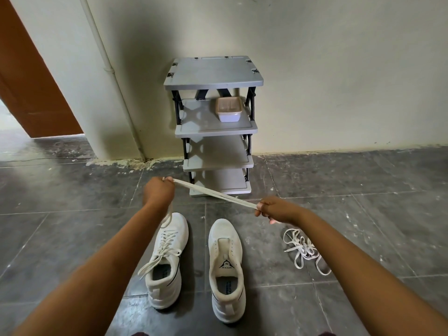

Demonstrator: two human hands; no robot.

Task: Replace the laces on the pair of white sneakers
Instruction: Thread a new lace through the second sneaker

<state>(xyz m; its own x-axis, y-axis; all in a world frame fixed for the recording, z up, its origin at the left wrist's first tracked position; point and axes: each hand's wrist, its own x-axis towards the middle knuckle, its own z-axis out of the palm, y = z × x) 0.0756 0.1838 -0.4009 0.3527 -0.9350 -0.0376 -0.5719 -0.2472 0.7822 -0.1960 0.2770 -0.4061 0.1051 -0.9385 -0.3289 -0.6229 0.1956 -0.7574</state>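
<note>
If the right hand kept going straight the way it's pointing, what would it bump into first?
Probably the grey shelf rack. The right hand, pinching the lace, points forward and leftward toward the rack's lower shelves, with nothing visible between. Depth is hard to judge.

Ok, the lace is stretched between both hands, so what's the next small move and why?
Probably lower the lace to the right sneaker and feed one end through a toe-end eyelet. That sneaker shows bare eyelets, while the left sneaker is already laced. The left hand and right hand pinch the lace doubled and taut, so it looks ready to thread.
</note>
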